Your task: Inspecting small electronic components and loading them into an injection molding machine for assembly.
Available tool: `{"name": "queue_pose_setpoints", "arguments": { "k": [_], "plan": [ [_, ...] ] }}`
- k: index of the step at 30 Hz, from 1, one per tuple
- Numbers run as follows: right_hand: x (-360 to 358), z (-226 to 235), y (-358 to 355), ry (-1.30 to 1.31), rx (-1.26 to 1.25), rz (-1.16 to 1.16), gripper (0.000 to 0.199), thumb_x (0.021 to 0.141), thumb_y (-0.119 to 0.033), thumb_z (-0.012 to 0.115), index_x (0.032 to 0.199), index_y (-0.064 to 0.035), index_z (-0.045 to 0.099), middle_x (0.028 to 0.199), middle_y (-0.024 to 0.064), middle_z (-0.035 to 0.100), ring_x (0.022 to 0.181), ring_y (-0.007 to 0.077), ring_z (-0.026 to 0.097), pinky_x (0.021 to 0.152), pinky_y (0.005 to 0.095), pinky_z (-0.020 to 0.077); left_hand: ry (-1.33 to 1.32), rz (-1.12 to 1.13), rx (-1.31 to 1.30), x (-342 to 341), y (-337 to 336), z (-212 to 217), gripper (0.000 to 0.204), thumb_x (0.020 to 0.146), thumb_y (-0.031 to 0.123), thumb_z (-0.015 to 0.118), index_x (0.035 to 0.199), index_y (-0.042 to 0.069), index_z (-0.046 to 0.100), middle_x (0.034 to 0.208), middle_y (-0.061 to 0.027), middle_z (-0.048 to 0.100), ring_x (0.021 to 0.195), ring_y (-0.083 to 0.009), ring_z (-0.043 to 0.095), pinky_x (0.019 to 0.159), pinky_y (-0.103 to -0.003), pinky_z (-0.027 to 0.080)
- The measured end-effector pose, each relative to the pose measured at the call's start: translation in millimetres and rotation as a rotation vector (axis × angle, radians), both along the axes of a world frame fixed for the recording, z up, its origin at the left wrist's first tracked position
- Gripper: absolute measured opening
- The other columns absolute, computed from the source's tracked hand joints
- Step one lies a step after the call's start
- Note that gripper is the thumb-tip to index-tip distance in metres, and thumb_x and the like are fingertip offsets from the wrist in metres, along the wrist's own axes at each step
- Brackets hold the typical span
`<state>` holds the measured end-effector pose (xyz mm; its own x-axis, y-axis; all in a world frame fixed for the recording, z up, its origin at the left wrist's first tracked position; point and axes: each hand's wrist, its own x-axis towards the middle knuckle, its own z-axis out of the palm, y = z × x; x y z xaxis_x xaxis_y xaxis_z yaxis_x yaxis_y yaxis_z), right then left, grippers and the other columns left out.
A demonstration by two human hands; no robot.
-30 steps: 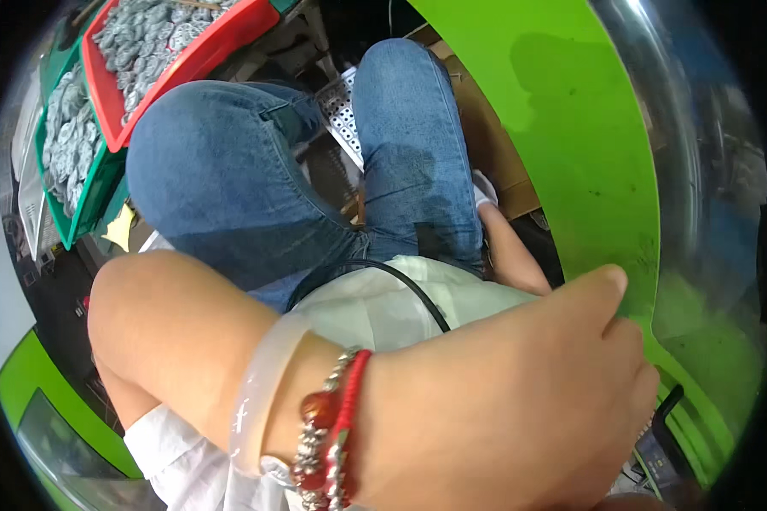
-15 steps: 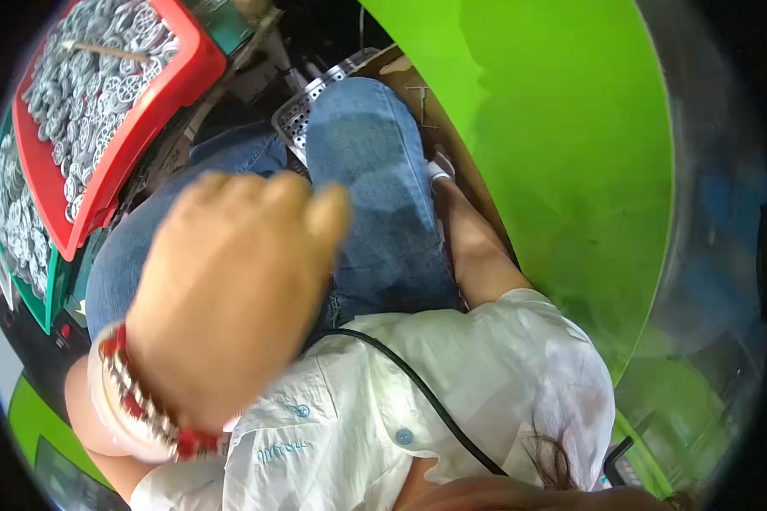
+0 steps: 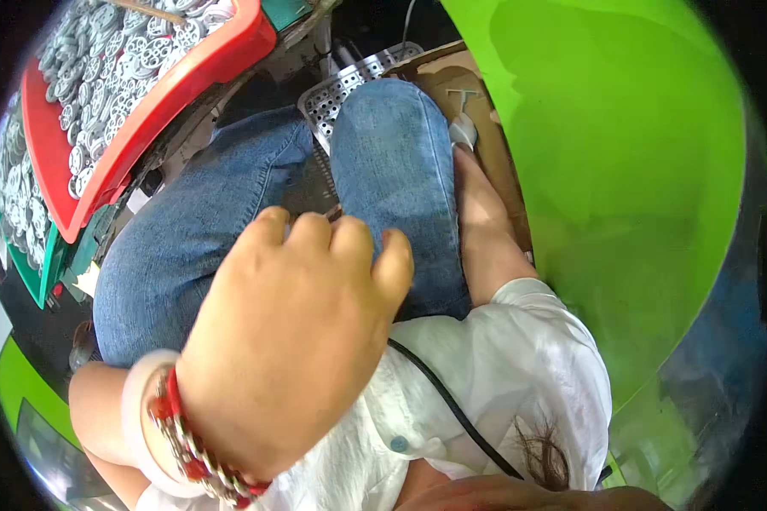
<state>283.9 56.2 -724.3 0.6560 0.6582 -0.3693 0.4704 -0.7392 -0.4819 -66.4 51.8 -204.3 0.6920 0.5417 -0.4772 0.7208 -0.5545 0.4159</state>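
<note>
Fingers (image 3: 311,232) of our left hand (image 3: 290,332) curl down and away from us, knuckles up, with the thumb set apart from them; their tips are hidden, so we cannot tell whether they pinch anything. That hand hangs over our jeans (image 3: 179,230), a pale bangle (image 3: 138,426) and red beaded bracelets (image 3: 176,426) at its wrist. Our right forearm (image 3: 487,234) runs beside the other knee toward a small white piece (image 3: 463,130) (too little shows to name it); we cannot make out the right hand there. Grey wheel-like parts (image 3: 102,81) fill a red bin (image 3: 179,89) at upper left, a thin wooden stick (image 3: 149,11) across them, and more lie in a green bin (image 3: 51,266) beside it. Near our knees is a perforated metal tray (image 3: 337,98).
</note>
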Motion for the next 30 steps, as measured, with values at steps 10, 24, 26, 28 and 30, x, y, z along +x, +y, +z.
{"name": "queue_pose_setpoints", "arguments": {
  "k": [10, 24, 26, 28, 30],
  "plan": [
    [23, 164, -192, -0.429, 0.165, 0.307, 0.034, 0.095, -0.033, 0.045, 0.11, -0.008, 0.064, 0.112, 0.0181, 0.063, 0.104, 0.0392, 0.058, 0.092, 0.0444, 0.0451, -0.235, -0.096, 0.195, 8, 6, -11, 0.035, 0.087, 0.019, 0.062, 0.117, 0.002, 0.056, 0.098, -0.0206, 0.065, 0.09, -0.037, 0.063, 0.078, -0.043, 0.05],
    [-87, 367, -749, -0.016, -0.621, 0.087, 0.033, 0.092, -0.014, 0.044, 0.121, -0.0016, 0.056, 0.114, 0.022, 0.062, 0.108, 0.0355, 0.059, 0.09, 0.0403, 0.0476, -0.175, -0.022, -0.088, -22, 18, -19, 0.037, 0.095, 0.019, 0.057, 0.128, 0.003, 0.051, 0.088, -0.0069, 0.063, 0.081, -0.0132, 0.06, 0.076, -0.027, 0.048],
    [-90, 357, -758, 0.081, -0.686, 0.036, 0.031, 0.093, -0.016, 0.044, 0.118, -0.0021, 0.056, 0.11, 0.0219, 0.062, 0.105, 0.0361, 0.059, 0.088, 0.0409, 0.0479, -0.158, -0.049, -0.064, -21, 16, -21, 0.036, 0.095, 0.018, 0.057, 0.127, 0.002, 0.051, 0.088, -0.0073, 0.063, 0.08, -0.0136, 0.06, 0.077, -0.026, 0.048],
    [-78, 341, -735, 0.117, -0.646, 0.028, 0.03, 0.093, -0.018, 0.044, 0.116, -0.0026, 0.057, 0.106, 0.0218, 0.063, 0.103, 0.0366, 0.059, 0.086, 0.0414, 0.0481, -0.11, -0.039, -0.029, -18, 14, -17, 0.036, 0.095, 0.018, 0.058, 0.127, 0.002, 0.051, 0.088, -0.0085, 0.063, 0.081, -0.0153, 0.06, 0.077, -0.027, 0.048],
    [-51, 324, -689, 0.136, -0.566, 0.061, 0.029, 0.094, -0.02, 0.045, 0.114, -0.0031, 0.057, 0.103, 0.0217, 0.063, 0.1, 0.0372, 0.06, 0.084, 0.042, 0.0483, -0.079, -0.042, -0.082, -15, 10, -12, 0.036, 0.095, 0.018, 0.058, 0.126, 0.002, 0.051, 0.088, -0.0104, 0.063, 0.081, -0.0183, 0.061, 0.078, -0.029, 0.048]
  ]
}}
